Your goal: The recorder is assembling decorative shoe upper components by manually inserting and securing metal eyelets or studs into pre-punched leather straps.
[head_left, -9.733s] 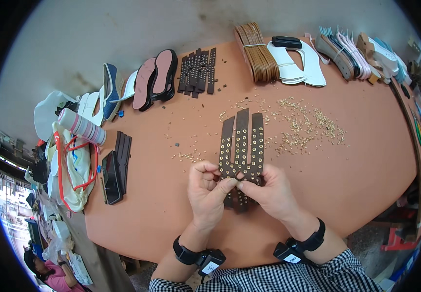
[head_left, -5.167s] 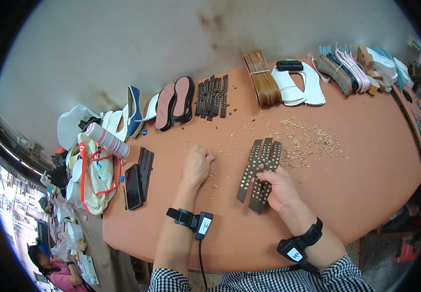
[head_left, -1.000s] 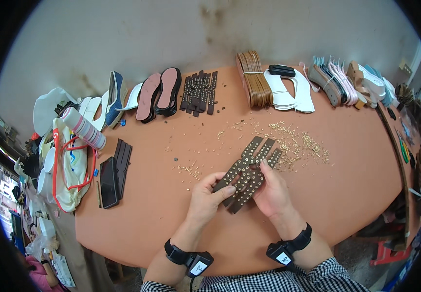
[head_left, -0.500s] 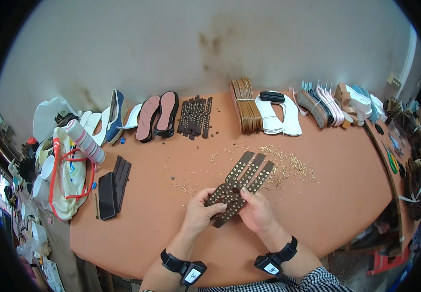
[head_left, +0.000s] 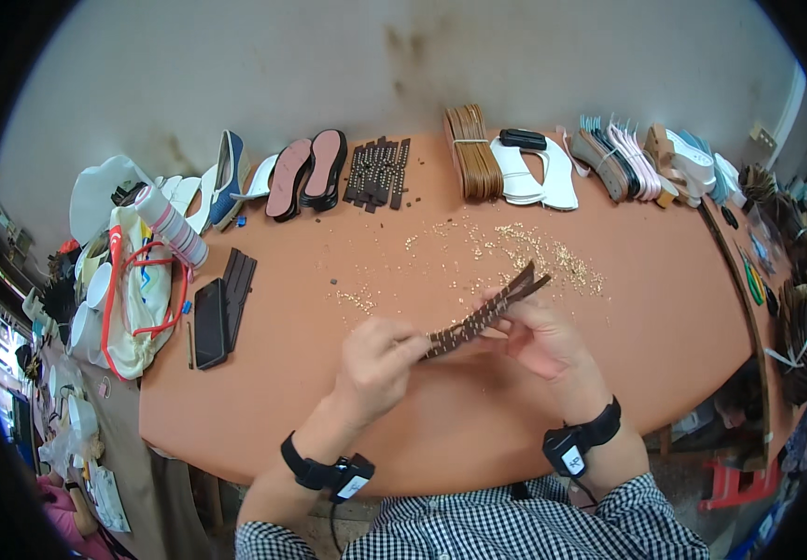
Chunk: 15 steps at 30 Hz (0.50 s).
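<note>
Here, the left hand (head_left: 373, 366) grips one strap (head_left: 469, 329); whether the right hand (head_left: 547, 338) does is unclear; two wristbands (head_left: 601, 426) bear labels (head_left: 572, 460).

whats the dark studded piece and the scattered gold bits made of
Dark studded piece: probably leather or imitation leather, matte; it bends in a gentle curve. Gold bits: likely metal, shiny, given their bright yellowish glints; coated plastic is possible.
</note>
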Motion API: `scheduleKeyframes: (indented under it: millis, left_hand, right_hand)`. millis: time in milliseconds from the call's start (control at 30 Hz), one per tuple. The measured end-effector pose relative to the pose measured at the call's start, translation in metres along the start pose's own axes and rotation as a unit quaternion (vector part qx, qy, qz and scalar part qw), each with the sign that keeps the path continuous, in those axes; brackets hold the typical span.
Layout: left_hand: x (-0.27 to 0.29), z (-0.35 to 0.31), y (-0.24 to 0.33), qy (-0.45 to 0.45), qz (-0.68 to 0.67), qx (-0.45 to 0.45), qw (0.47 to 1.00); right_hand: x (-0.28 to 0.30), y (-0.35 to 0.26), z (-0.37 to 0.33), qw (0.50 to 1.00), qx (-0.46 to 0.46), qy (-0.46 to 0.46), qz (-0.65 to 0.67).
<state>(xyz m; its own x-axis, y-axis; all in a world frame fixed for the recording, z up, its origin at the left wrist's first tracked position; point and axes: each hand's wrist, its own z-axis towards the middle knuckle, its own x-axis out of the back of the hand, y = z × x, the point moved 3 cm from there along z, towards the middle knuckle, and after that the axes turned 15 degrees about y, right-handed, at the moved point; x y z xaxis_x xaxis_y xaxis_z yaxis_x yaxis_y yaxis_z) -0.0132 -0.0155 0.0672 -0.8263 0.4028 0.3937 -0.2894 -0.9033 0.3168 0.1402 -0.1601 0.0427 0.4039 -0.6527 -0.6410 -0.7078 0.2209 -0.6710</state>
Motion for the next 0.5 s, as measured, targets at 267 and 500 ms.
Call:
scheduleKeyframes:
  millis: [267, 500]
  left_hand:
    - [0.009, -0.062, 0.031, -0.232, 0.022, -0.101, 0.967]
    - [0.002, -0.061, 0.023, -0.241, 0.079, -0.063, 0.965]
  right_hand:
    - [0.062, 0.016, -0.038, 0.993, -0.021, 0.078, -0.087]
    - [0.057, 0.017, -0.060, 0.948, 0.109, 0.134, -0.268]
